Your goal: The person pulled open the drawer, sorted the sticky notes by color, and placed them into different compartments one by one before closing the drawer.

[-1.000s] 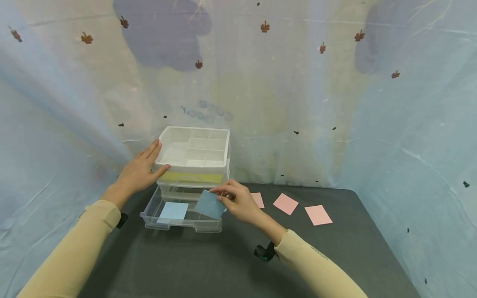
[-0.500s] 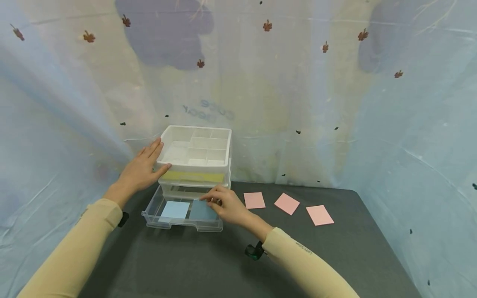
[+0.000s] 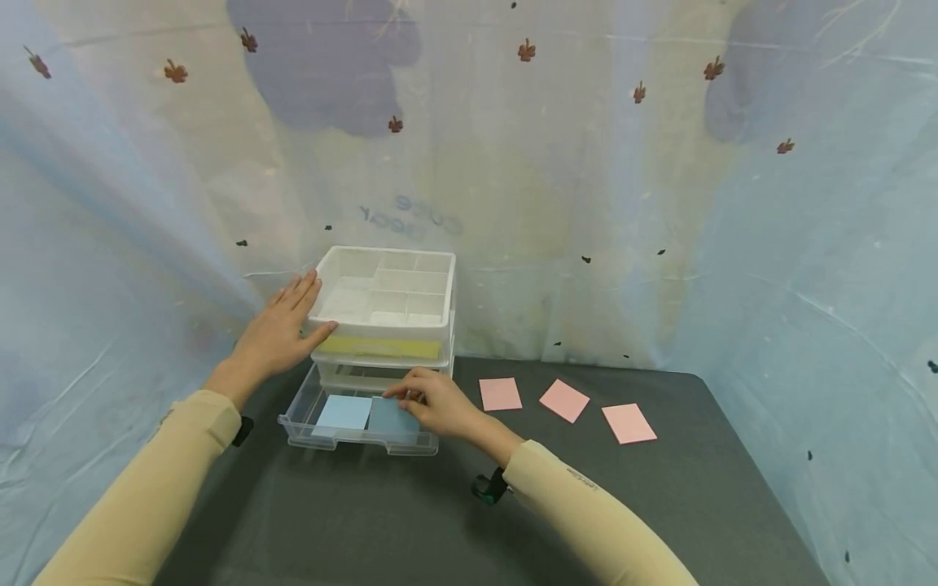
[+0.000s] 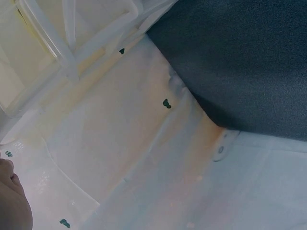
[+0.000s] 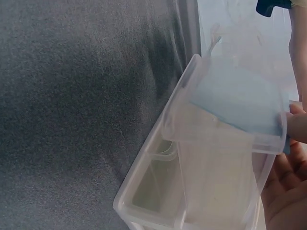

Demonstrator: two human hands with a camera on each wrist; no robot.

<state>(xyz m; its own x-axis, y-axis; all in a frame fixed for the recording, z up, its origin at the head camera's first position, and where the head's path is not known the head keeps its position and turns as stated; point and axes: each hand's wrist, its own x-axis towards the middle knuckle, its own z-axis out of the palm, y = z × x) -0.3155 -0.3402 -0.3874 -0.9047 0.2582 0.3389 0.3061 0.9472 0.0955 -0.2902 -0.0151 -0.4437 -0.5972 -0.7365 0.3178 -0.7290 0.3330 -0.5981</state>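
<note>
A white drawer organizer (image 3: 379,330) stands at the back left of the table with its clear bottom drawer (image 3: 359,438) pulled out. Inside the drawer, a light blue sticky note pad (image 3: 343,412) lies at the left. Beside it, my right hand (image 3: 440,404) pinches a darker blue sticky note pad (image 3: 392,417) at its edge. The right wrist view shows the thumb (image 5: 296,127) on that pad, through the drawer's clear wall. My left hand (image 3: 273,340) rests with straight fingers against the organizer's upper left side; only a bit of it shows in the left wrist view.
Three pink sticky note pads, a left one (image 3: 501,394), a middle one (image 3: 564,400) and a right one (image 3: 628,423), lie on the dark table (image 3: 366,521). Something yellow (image 3: 381,348) shows in the upper drawer. A patterned curtain (image 3: 513,179) hangs behind.
My right hand has moved left and lowered the darker blue sticky note pad into the drawer beside the light blue one. The left hand keeps its place on the organizer.
</note>
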